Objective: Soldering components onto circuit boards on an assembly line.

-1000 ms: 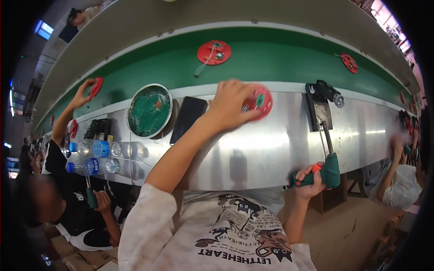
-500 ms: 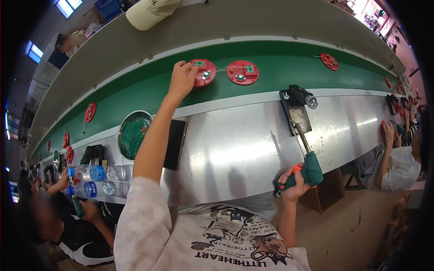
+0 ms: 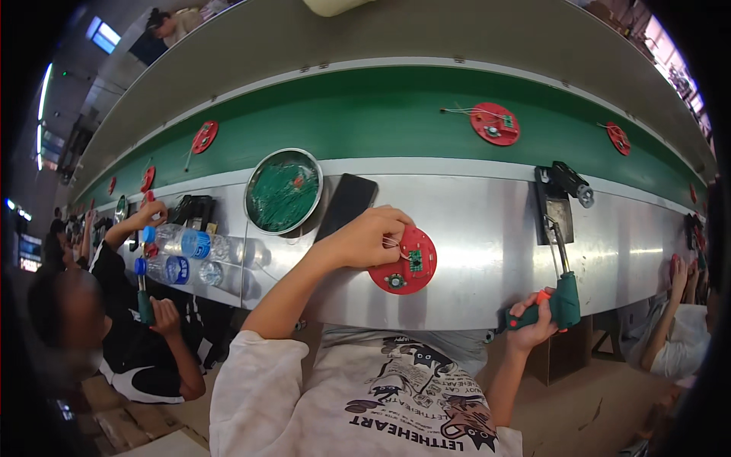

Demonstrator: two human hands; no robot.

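Note:
My left hand [image 3: 378, 238] pinches the upper left rim of a round red disc [image 3: 384, 279], at the pale wires. A small green circuit board [image 3: 416, 260] and a round metal part [image 3: 395, 282] sit on the disc's upward face. The disc is over the metal bench in front of me. My right hand [image 3: 535, 322] is wrapped round the green handle of a soldering gun [image 3: 566, 298] with an orange trigger. The gun's metal barrel points away from me, its tip end at the black soldering stand [image 3: 560, 211].
A steel bowl [image 3: 250, 207] of thin green wires and a black phone [image 3: 349, 204] lie to the left. Beyond runs a green belt [image 3: 365, 114] bearing another red disc [image 3: 495, 124]. Plastic bottles [image 3: 196, 244] lie farther left, beside a seated co-worker [image 3: 145, 335].
My left hand has brought a red disc from the belt down over the bench. The soldering gun stays in my right hand. The view has turned leftward.

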